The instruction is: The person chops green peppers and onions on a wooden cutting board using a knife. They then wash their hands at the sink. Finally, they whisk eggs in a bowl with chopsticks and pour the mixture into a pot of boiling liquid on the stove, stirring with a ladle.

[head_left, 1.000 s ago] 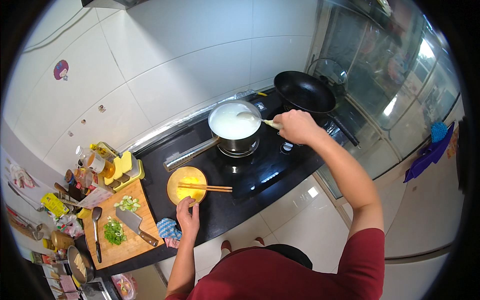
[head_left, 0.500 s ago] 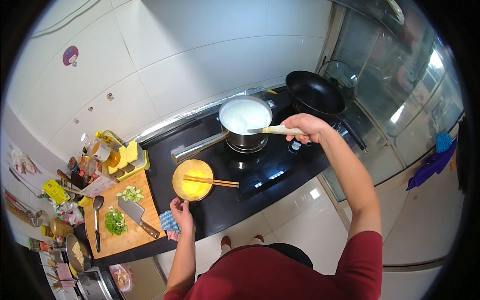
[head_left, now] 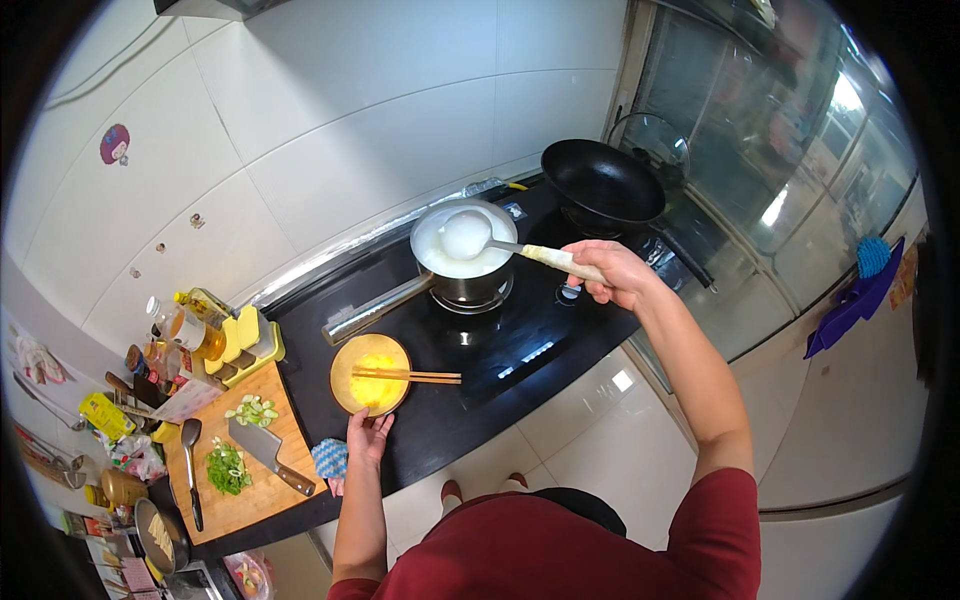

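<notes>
My right hand (head_left: pixel 612 272) is closed around the pale wrapped handle of a ladle (head_left: pixel 466 235). The ladle's bowl, full of whitish liquid, is over the saucepan (head_left: pixel 468 285), which holds the same cloudy liquid on the cooktop. To the left of the pan a bowl (head_left: pixel 342 372) contains yellow beaten egg (head_left: pixel 376 390). A pair of chopsticks (head_left: pixel 430 377) lies across it, sticking out to the right. At the bowl's near rim, my left hand (head_left: pixel 368 437) grips its edge with fingers and thumb; the fingertips are partly hidden.
A black wok (head_left: pixel 600 185) stands behind right. On the left, a cutting board (head_left: pixel 255 510) bears a cleaver (head_left: pixel 268 452), a dark spatula (head_left: pixel 193 470), chopped greens (head_left: pixel 228 468) and sliced scallion (head_left: pixel 252 410). The saucepan's long handle (head_left: pixel 378 308) points toward the bowl. Bottles (head_left: pixel 190 330) and a yellow seasoning box (head_left: pixel 248 345) stand beyond the board.
The ladle has come up out of the liquid, now filled. My left hand has shifted closer under the bowl's near rim. The whole view has moved slightly.
</notes>
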Available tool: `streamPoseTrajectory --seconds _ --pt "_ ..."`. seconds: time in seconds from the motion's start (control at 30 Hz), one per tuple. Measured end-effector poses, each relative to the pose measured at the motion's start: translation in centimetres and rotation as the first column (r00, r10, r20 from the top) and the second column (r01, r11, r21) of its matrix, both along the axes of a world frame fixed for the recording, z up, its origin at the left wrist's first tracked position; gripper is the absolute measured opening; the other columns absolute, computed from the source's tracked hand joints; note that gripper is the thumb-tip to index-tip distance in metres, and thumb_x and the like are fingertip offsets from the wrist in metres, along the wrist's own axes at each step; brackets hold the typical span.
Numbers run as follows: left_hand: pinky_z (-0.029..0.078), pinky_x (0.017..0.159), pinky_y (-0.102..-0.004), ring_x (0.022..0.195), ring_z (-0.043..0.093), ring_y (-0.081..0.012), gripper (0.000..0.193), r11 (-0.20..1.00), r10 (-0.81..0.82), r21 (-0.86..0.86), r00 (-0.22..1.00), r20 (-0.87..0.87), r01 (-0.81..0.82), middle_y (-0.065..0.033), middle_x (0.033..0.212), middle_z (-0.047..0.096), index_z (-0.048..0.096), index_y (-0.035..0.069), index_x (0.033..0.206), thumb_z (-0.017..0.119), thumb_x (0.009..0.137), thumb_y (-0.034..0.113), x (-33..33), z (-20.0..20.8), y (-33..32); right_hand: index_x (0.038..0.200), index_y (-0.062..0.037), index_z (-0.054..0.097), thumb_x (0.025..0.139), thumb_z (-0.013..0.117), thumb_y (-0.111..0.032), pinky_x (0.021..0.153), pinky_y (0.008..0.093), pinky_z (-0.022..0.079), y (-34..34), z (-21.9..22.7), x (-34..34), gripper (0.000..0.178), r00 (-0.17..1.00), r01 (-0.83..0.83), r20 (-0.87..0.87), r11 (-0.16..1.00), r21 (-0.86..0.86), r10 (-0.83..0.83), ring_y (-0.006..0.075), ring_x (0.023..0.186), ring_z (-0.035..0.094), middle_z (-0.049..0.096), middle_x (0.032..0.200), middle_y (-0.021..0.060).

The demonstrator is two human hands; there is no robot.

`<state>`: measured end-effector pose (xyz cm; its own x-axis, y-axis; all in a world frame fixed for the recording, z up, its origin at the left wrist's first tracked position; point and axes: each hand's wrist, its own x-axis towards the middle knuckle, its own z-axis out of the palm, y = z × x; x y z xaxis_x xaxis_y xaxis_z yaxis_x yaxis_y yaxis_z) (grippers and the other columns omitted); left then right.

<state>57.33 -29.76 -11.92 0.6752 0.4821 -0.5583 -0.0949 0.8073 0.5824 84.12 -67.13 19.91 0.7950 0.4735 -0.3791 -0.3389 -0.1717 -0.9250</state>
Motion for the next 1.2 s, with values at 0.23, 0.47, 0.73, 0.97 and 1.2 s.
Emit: streamPoseTrajectory --seconds 0.23,0.47,0.73,0.97,1.2 --pt "0.047 0.101 -0.0506 0.11 0.06 -0.0324 0.039 0.997 -0.003 -0.077 0.998 0.067 0.008 -0.0163 0.12 0.06 0.053 0.001 0.12 0.056 0.082 0.006 1.1 -0.8 0.3 0.119 -0.002 0.058 0.095 0.05 -0.013 0.039 0.0202 0.034 -1.5 1.0 -0.6 0.027 0.998 0.021 0.059 0.999 0.032 -0.023 0.0049 0.045 0.044 0.063 0.075 0.007" --pt "0.045 0.104 -0.0488 0.114 0.058 -0.0356 0.044 0.998 0.008 -0.059 0.996 0.093 -0.002 -0.0202 0.126 0.057 0.048 -0.003 0.126 0.052 0.083 0.005 1.2 -0.8 0.1 0.122 -0.0024 0.059 0.091 0.059 -0.011 0.04 0.0201 0.035 -1.9 1.3 -1.4 0.032 0.967 0.013 0.256 0.999 -0.029 -0.005 0.0041 0.046 0.045 0.063 0.075 0.0051" --pt "0.046 0.104 -0.0493 0.114 0.059 -0.0344 0.043 0.998 0.02 -0.064 0.994 0.105 -0.013 -0.0187 0.124 0.059 0.051 -0.002 0.123 0.053 0.08 0.003 1.0 -0.7 0.1 0.129 -0.0066 0.056 0.083 0.061 -0.003 0.076 0.036 0.05 -1.8 0.9 -4.8 0.046 0.337 0.245 0.908 0.907 -0.341 0.25 0.0274 0.086 0.063 0.062 0.096 0.0121" --pt "0.046 0.104 -0.0485 0.116 0.057 -0.0363 0.048 0.999 0.007 -0.051 0.994 0.105 -0.001 -0.0202 0.127 0.057 0.048 -0.003 0.126 0.051 0.078 0.003 1.0 -1.3 0.5 0.134 -0.0165 0.051 0.08 0.064 -0.001 0.068 0.0432 0.05 -1.8 -0.5 -6.8 0.058 0.131 0.363 0.95 0.878 -0.311 0.283 0.0334 0.082 0.061 0.058 0.094 0.0111" --pt "0.047 0.103 -0.0501 0.118 0.056 -0.0378 0.05 0.997 0.031 -0.076 0.996 0.079 -0.025 -0.0207 0.127 0.056 0.047 -0.004 0.127 0.05 0.076 0.001 1.1 -0.4 0.1 0.141 -0.0248 0.045 0.08 0.06 -0.004 0.067 0.0478 0.049 -2.1 -5.0 -6.5 0.067 0.38 0.356 0.85 0.79 -0.5 0.366 0.0396 0.077 0.062 0.059 0.087 0.0158"
